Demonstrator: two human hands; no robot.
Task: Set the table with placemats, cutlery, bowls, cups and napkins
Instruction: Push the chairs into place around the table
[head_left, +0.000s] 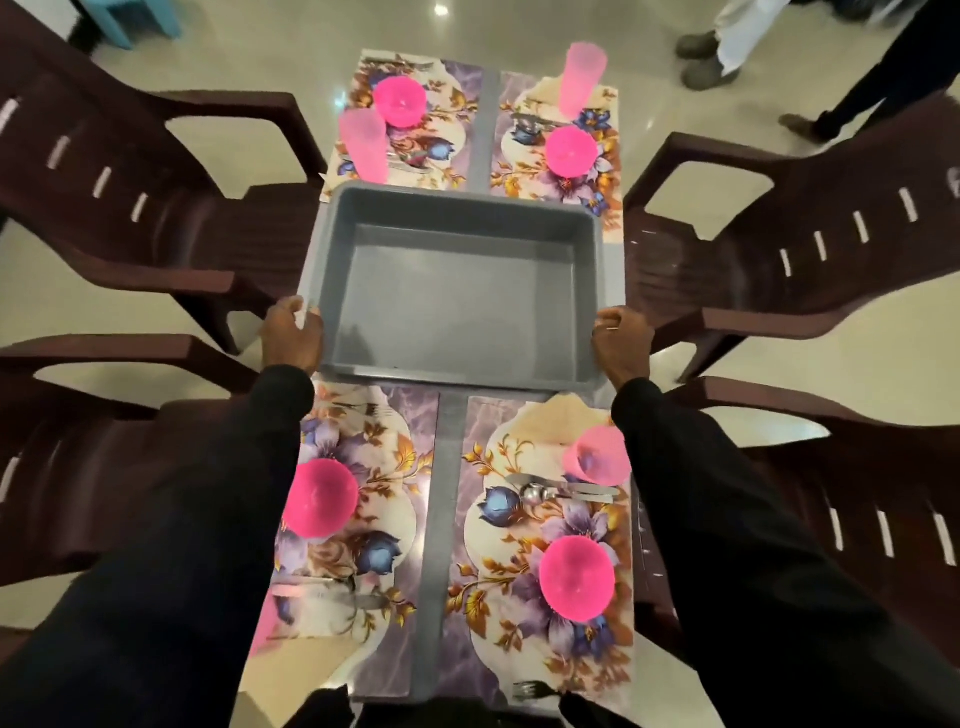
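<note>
the left hand (291, 338) and right hand (621, 343) clamp curled fingers on the side rims of the empty bin (467, 189), mid-table between four laid mats (498, 441), probably to carry it off.

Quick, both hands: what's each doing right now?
Left hand: closed, gripping left rim of the grey tub.
Right hand: closed, gripping its right rim.

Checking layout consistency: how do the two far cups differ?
Far-left cup stands nearer than far-left bowl; far-right cup stands beyond far-right bowl. Far-left cup is just past the bin; far-right cup has far-right bowl between it and the bin. Both pink, translucent, upright.
</note>
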